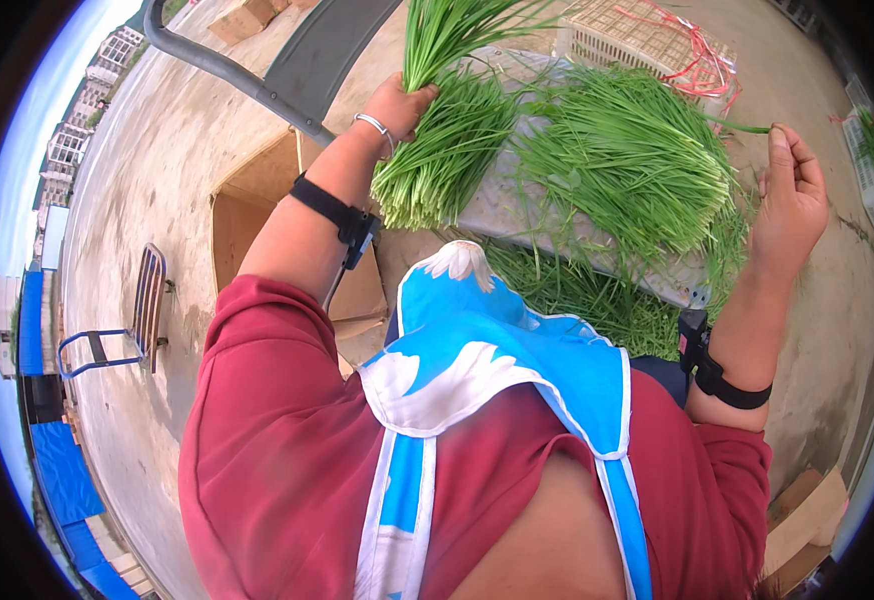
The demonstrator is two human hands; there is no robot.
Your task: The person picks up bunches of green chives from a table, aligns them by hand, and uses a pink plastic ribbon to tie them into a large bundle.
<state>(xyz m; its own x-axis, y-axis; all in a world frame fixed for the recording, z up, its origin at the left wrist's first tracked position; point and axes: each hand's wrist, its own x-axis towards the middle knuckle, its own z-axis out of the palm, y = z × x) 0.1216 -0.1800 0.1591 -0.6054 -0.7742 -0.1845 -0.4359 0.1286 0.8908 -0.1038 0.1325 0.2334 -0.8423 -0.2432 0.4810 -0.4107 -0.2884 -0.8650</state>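
My left hand (399,109) is closed around the lower stems of a bunch of long green leaves, likely garlic chives (437,37), which fans out towards the top edge. Just beneath it lies a thick pile of chives (440,165), its pale cut ends facing me. A larger pile of chives (624,150) spreads over the right part of a low grey table (515,214). Off to the right, my right hand (789,176) is raised, pinching one thin green leaf (744,127) between thumb and fingertips; the leaf reaches left towards the large pile.
A plastic crate (617,45) with red and white ties (699,52) stands behind the table. An open cardboard box (245,210) and a grey metal handle frame (234,71) are at left. Loose trimmings (602,300) lie below the table's near edge. A blue hand cart (148,307) stands farther left.
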